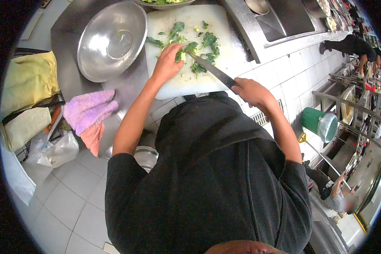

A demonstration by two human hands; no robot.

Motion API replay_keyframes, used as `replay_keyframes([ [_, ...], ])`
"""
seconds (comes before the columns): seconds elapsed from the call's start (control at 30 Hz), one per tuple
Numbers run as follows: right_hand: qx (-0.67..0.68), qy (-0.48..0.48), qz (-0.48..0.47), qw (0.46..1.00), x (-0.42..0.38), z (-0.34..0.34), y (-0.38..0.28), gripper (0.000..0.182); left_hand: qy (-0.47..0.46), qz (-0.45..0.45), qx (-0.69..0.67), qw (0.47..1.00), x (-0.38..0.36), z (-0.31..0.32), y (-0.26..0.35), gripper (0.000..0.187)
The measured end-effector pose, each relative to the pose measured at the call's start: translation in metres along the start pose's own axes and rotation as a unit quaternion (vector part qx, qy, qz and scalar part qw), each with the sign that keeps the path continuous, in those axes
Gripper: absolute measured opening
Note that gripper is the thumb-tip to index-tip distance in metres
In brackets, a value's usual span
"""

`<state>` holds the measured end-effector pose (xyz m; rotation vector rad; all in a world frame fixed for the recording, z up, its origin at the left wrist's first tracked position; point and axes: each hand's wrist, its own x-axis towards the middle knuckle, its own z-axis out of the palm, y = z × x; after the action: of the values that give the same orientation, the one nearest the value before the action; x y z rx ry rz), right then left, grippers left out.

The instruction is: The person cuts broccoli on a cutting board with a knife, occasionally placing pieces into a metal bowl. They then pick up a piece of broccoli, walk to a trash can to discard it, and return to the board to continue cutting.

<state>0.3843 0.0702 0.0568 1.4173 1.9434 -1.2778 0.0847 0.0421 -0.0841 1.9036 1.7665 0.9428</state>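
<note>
My right hand (253,92) is closed round the handle of a large kitchen knife (216,72). The blade slants up and left across a white cutting board (180,86), its tip end at a piece of leafy green vegetable (180,56). That piece is under the curled fingers of my left hand (169,62), which presses it on the board; part of it is hidden by the fingers. Cut leaves (209,39) and small pale stem pieces lie scattered about the blade and beyond my left hand.
Left of the board stands a large steel bowl (99,55). A second bowl of greens (167,3) is at the far edge. A purple cloth (86,108) hangs at the left. To the right are a sink (288,19), a green bin (313,120) and other people.
</note>
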Motion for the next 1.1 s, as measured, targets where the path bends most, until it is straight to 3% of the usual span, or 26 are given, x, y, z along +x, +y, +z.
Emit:
replay_keyframes([
  [0.1,-0.044,0.036,0.012,0.998,-0.023,0.002,0.01,0.029,-0.079,-0.026,0.047,0.995,0.012,-0.002,0.016,0.059],
  [0.3,0.071,0.077,0.099,0.99,-0.069,-0.008,0.015,0.026,-0.108,0.029,0.08,0.99,0.034,0.021,-0.003,0.046],
  [0.43,0.082,0.164,0.051,0.982,-0.059,0.005,0.039,0.028,-0.037,0.032,0.019,0.999,0.036,0.026,0.001,0.033],
  [0.57,0.132,0.174,0.048,0.975,-0.047,0.012,0.038,0.03,0.016,-0.102,-0.101,0.99,0.041,0.017,-0.011,0.032],
  [0.67,0.161,0.167,0.056,0.971,-0.034,0.015,0.028,0.03,0.027,-0.255,-0.275,0.926,0.051,-0.007,-0.015,0.034],
  [0.83,0.126,0.18,0.019,0.975,-0.002,0.028,0.035,0.031,0.141,-0.218,-0.391,0.883,0.107,-0.062,0.004,0.041],
  [0.93,0.157,0.161,0.018,0.974,0.005,0.03,0.03,0.031,0.18,-0.149,-0.391,0.89,0.156,-0.086,-0.002,0.043],
  [1.03,0.145,0.171,0.013,0.974,0.007,0.033,0.026,0.031,0.216,-0.233,-0.438,0.841,0.185,-0.103,0.015,0.032],
  [1.1,0.129,0.181,0.014,0.975,0.006,0.033,0.029,0.032,0.135,-0.252,-0.264,0.921,0.185,-0.107,0.013,0.03],
])
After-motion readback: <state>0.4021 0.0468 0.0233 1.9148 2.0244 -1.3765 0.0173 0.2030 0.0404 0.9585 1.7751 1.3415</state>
